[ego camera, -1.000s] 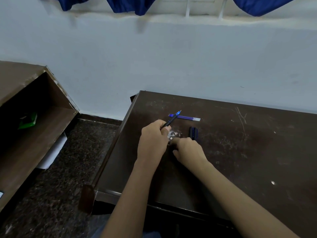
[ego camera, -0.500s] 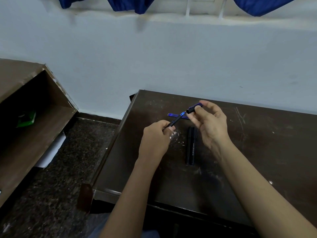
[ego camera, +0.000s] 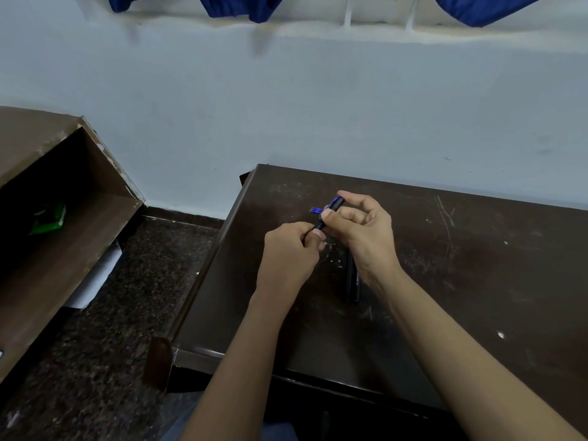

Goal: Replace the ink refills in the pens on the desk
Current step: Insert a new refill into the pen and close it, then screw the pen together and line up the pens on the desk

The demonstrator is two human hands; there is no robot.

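Observation:
A black pen with blue trim [ego camera: 334, 209] is held above the dark desk [ego camera: 461, 281] between both hands. My left hand [ego camera: 291, 253] grips its lower end with curled fingers. My right hand [ego camera: 362, 230] pinches its upper end between thumb and fingers, close against the left hand. Loose blue refills [ego camera: 315, 210] lie on the desk just behind the pen, mostly hidden by my right hand. Two black pens [ego camera: 353, 281] lie side by side on the desk under my right wrist.
The desk's left edge [ego camera: 210, 265] drops to a dark speckled floor. A brown open shelf [ego camera: 63, 224] stands at the left with a green item [ego camera: 47, 219] inside. A pale wall runs close behind the desk.
My right hand lifted from the desk to the pen's upper end, then slid down the pen toward my left hand. The two black pens on the desk came into sight.

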